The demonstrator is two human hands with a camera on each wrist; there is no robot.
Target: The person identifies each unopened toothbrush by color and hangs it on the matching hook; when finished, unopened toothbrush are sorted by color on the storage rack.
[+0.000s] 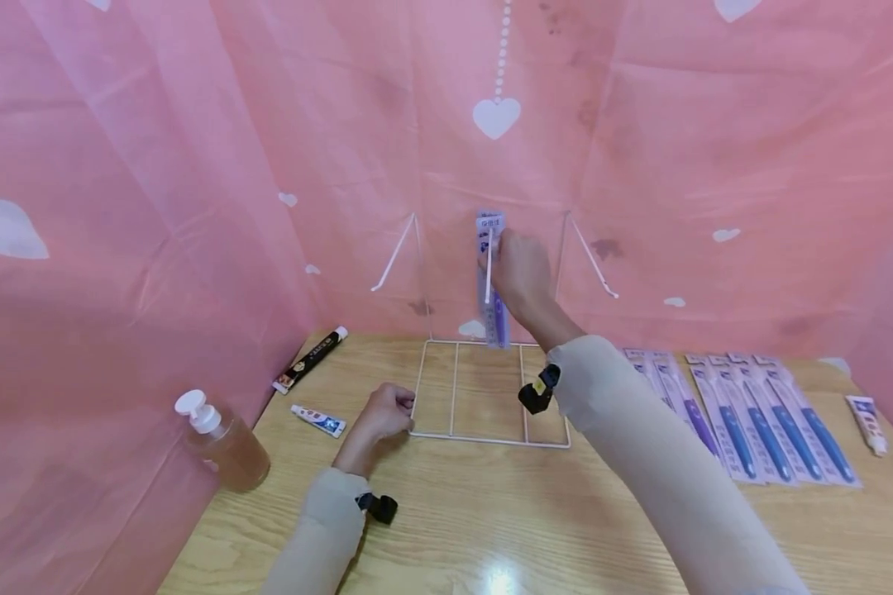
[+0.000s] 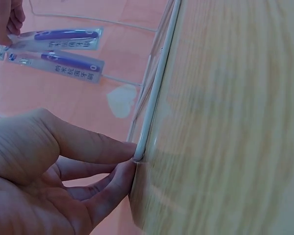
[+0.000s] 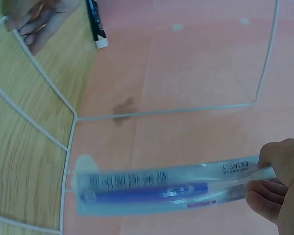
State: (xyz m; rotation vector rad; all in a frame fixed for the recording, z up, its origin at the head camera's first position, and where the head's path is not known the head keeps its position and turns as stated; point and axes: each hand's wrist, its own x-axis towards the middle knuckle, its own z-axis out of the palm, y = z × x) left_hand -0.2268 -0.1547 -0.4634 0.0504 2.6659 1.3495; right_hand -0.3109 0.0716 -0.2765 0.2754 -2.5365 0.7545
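A white wire rack [image 1: 491,440] stands on the table against the pink cloth, with prongs sticking out from its upper part. My left hand [image 1: 389,411] pinches the front left corner of its base between thumb and fingers. At the middle prong [image 1: 488,277], my right hand [image 1: 522,268] grips the top end of a packaged toothbrush [image 3: 147,192] with a purple handle. Two such packages appear side by side in the left wrist view; the lower package [image 2: 73,66] hangs apart from the fingers. Whether the held package is on the prong is hidden by the hand.
Several packaged toothbrushes [image 1: 762,421], blue and purple, lie at the right beside a small toothpaste tube [image 1: 867,425]. To the left are a black toothpaste tube [image 1: 311,361], a white-and-blue tube [image 1: 318,420] and an amber pump bottle [image 1: 231,453]. Pink cloth [image 1: 193,165] surrounds the table.
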